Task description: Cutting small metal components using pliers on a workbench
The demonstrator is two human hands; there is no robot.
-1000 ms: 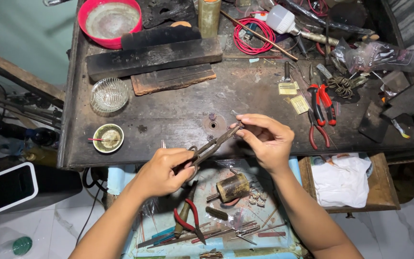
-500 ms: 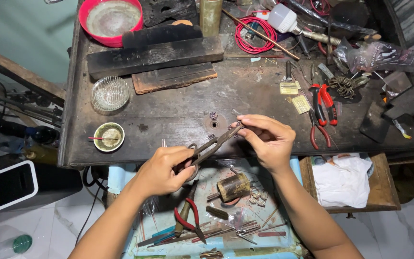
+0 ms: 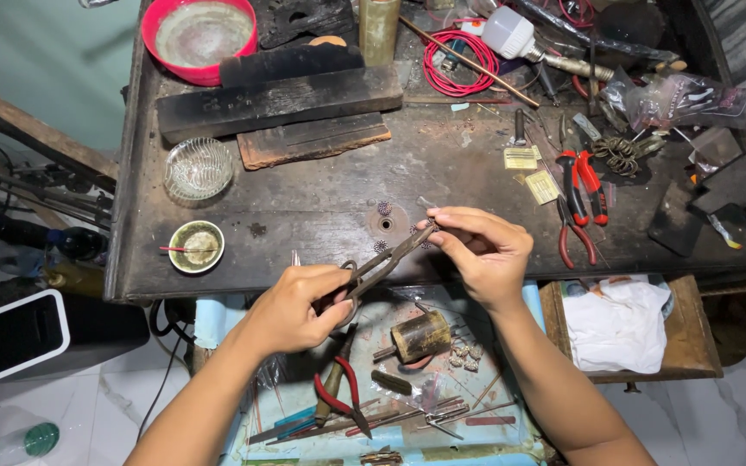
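My left hand (image 3: 300,302) grips the handles of slim metal pliers (image 3: 386,259) over the front edge of a dark, worn workbench (image 3: 304,216). The plier tips reach up and right to my right hand (image 3: 481,250), whose fingers pinch a tiny piece at the jaws; the piece itself is too small to make out. Small dark beaded ornaments (image 3: 383,208) lie on the bench just left of the tips.
Red-handled pliers (image 3: 576,194), a red wire coil (image 3: 455,65), black blocks (image 3: 278,95), a red bowl (image 3: 200,34), a glass dish (image 3: 199,168) and a small cup (image 3: 197,247) crowd the bench. Below, a light blue tray (image 3: 511,423) holds tools and a brass cylinder (image 3: 420,336). White cloth (image 3: 619,324) sits in a wooden drawer.
Both hands stay almost in place; the plier tips and my right fingers have shifted only slightly at the bench edge.
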